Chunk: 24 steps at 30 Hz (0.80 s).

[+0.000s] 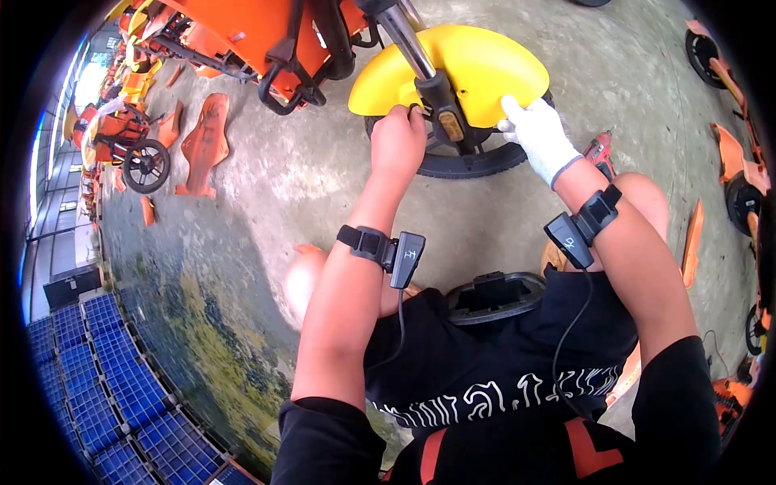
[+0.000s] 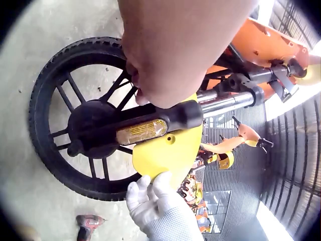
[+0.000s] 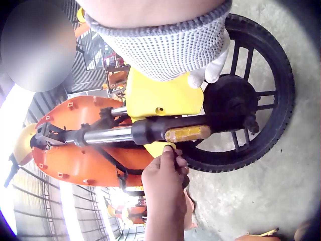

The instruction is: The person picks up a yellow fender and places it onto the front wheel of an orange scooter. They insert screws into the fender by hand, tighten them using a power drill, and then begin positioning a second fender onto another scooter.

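A yellow front fender [image 1: 501,74] [image 2: 168,155] [image 3: 160,95] sits over a black wheel [image 1: 477,167] [image 2: 45,145] [image 3: 281,75], around the fork. My bare left hand [image 1: 398,139] [image 3: 168,173] pinches the fender's edge beside the fork leg [image 1: 440,101] [image 3: 150,130]; something small and dark shows at its fingertips. In the left wrist view that hand [image 2: 155,60] hides its own contact. My white-gloved right hand [image 1: 540,136] [image 2: 163,206] grips the fender's opposite edge, thumb on the outer face and fingers curled below. From the right wrist, the glove [image 3: 165,50] covers part of the fender.
A red power drill [image 1: 599,151] [image 2: 89,223] lies on the floor right of the wheel. Orange bodywork [image 1: 242,36] [image 3: 80,143] rises behind the fork. A black tray-like part [image 1: 495,299] is between the legs. Loose orange panels [image 1: 206,141] and blue crates [image 1: 109,364] are at left.
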Motion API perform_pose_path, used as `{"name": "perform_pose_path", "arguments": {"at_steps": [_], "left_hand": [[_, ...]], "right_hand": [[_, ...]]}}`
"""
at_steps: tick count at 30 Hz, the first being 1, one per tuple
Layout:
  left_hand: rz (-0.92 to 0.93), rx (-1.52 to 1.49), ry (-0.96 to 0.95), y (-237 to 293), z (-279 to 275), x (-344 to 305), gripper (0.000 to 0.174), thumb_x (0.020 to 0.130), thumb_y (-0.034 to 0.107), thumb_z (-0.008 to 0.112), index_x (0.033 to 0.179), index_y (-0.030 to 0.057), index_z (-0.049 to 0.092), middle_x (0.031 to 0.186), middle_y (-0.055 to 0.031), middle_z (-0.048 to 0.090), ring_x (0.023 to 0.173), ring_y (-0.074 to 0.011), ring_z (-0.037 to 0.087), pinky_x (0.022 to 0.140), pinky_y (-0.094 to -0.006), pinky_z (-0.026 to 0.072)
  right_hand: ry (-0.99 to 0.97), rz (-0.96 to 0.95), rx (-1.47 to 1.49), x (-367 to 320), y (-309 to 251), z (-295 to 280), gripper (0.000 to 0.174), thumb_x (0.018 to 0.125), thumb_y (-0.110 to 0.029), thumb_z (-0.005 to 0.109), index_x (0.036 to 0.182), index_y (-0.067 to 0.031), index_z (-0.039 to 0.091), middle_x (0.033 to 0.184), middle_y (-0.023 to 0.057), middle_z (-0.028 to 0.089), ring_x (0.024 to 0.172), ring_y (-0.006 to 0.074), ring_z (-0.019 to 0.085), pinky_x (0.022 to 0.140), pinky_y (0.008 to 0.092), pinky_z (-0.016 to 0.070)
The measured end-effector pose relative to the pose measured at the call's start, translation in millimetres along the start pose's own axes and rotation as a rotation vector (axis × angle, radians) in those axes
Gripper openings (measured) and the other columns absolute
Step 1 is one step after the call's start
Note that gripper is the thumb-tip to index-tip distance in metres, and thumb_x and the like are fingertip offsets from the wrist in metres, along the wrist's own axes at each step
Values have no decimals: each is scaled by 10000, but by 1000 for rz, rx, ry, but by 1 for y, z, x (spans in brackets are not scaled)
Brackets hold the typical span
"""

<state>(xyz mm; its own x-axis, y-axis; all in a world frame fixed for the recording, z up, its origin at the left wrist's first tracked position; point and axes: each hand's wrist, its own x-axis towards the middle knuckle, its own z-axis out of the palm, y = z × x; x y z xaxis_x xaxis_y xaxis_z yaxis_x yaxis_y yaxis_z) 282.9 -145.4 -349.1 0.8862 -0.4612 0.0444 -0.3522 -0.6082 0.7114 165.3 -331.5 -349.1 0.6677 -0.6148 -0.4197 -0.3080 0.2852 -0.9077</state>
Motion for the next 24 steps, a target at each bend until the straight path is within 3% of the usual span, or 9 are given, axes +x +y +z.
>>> {"name": "perform_pose_path", "arguments": {"at_steps": [2,5,15,18,20,21,23,24], "left_hand": [[81,201,81,-3,0,2,274,930,222,585,901,-42,654,810,-228,680,786,-395,677,720,-447,528],[144,270,97,5,-7,0,254,924,215,581,893,-32,634,803,-237,672,781,-445,650,730,-501,519],[195,433,25,10,-9,-4,257,946,237,556,885,-11,583,789,-264,658,778,-457,645,731,-534,515],[102,389,4,8,-8,-3,270,951,249,554,884,-10,594,797,-274,654,804,-462,642,726,-519,521],[213,216,68,-8,-1,3,301,969,262,550,866,-17,602,717,-215,659,707,-381,666,643,-449,530],[216,214,66,-10,1,6,301,969,262,550,866,-17,602,717,-215,659,707,-381,666,643,-449,530],[-110,-162,-139,-13,3,11,272,1003,242,517,901,4,599,646,-68,597,532,-199,561,516,-319,456],[-107,-162,-140,-7,-2,9,272,1003,242,517,901,4,599,646,-68,597,532,-199,561,516,-319,456]], "right_hand": [[-9,2,5,-1,-1,-1,309,958,-240,640,1182,-41,567,971,59,638,749,131,630,625,256,517],[-20,7,6,-5,-6,-1,318,955,-244,645,1178,-32,564,973,61,635,756,132,632,631,258,523],[-12,6,-15,-5,-5,0,331,955,-249,644,1174,-14,561,962,61,637,765,128,632,645,282,531],[-4,20,-31,-5,-6,1,321,957,-245,641,1183,-30,563,968,53,638,760,123,624,646,276,524],[-23,18,-10,-4,-5,0,315,958,-246,639,1186,-40,565,971,48,638,753,120,619,645,271,520],[-44,17,12,-4,-5,-1,309,960,-246,638,1188,-51,566,973,42,638,745,118,613,644,267,516],[-18,18,39,-6,-6,1,274,957,-212,637,1159,-41,565,933,43,633,693,111,598,583,260,482],[5,21,66,-7,-7,2,239,955,-178,636,1130,-31,565,893,44,627,641,104,582,523,253,447]]}}
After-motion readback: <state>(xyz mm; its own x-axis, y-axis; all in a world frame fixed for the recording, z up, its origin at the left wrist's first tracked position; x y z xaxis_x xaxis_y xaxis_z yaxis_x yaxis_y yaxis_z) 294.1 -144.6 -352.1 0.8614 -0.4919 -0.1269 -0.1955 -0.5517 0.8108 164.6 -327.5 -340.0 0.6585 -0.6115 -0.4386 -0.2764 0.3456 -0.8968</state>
